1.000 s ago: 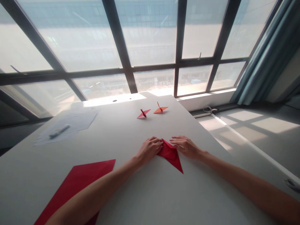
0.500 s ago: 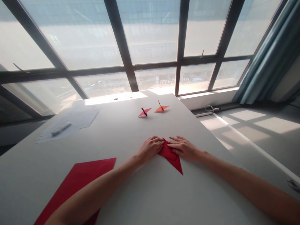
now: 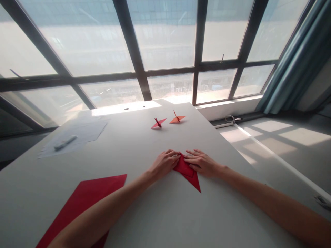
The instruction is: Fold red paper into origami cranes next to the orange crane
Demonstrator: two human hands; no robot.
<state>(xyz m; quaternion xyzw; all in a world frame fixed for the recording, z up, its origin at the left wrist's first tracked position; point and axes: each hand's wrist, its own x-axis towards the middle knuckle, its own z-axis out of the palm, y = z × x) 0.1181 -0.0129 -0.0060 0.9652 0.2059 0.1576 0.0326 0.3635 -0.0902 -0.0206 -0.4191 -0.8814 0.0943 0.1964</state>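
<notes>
A piece of red origami paper (image 3: 188, 169), folded to a narrow form with a pointed lower tip, lies on the white table between my hands. My left hand (image 3: 167, 161) is closed on its upper left edge, fingertips near the top corner. From the other side, my right hand (image 3: 200, 161) rests on the paper's right edge with fingers stretched and apart. Part of the paper's upper end is hidden under the fingers. Farther back stand two folded paper cranes, a red crane (image 3: 158, 123) and an orange crane (image 3: 177, 119).
A larger red sheet (image 3: 88, 193) lies at the lower left, partly beneath my left forearm. White papers (image 3: 94, 132) with a whitish, pen-like object (image 3: 65, 142) on them are at the back left. Windows line the table's far side; a blue curtain (image 3: 287, 75) hangs at right.
The view has shifted very slightly, moving everything a little to the left. Both hands stay on the folded red paper in nearly the same pose.
</notes>
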